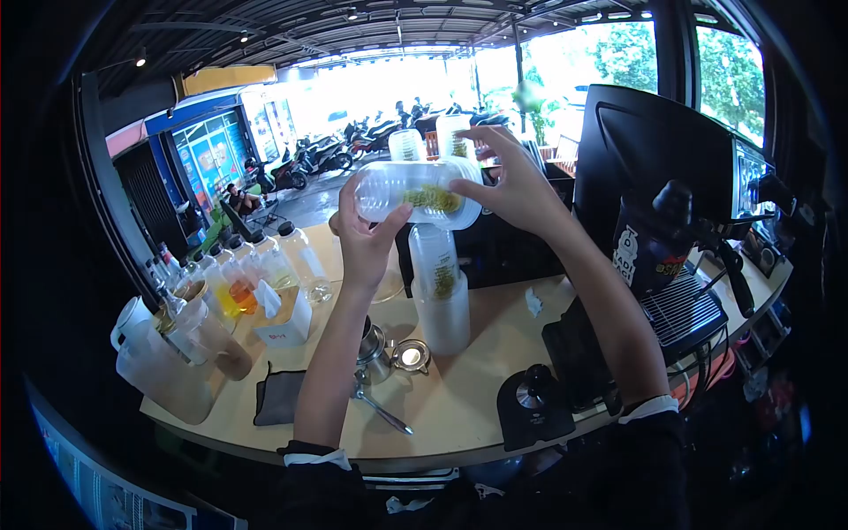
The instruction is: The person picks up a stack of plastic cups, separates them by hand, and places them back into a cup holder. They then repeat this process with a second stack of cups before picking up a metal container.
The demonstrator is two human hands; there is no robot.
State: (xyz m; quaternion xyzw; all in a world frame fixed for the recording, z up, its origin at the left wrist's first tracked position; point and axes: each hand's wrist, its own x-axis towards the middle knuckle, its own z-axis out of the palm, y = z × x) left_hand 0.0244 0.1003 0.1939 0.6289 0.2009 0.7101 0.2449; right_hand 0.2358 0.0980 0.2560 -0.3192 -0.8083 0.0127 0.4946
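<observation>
A clear plastic cup (380, 193) with a yellow-green print lies on its side in the air, held between both hands at about chest height. My left hand (364, 243) grips its left end, thumb along the underside. My right hand (521, 181) closes over the rim end, with its thumb on the print and its fingers arched above. Directly below, an upright stack of printed clear cups (433, 252) rises from a whitish cylinder (443, 320) on the counter. More clear cups (406, 145) show behind the held one.
Bottles (300, 261), a tissue box (284, 320) and plastic pitchers (163, 371) crowd the wooden counter's (459, 402) left. A metal pitcher (374, 358), dark cloth (278, 397) and tamper (533, 389) lie nearer. Right stands a coffee machine (680, 159). Someone (243, 201) sits outside near parked motorbikes.
</observation>
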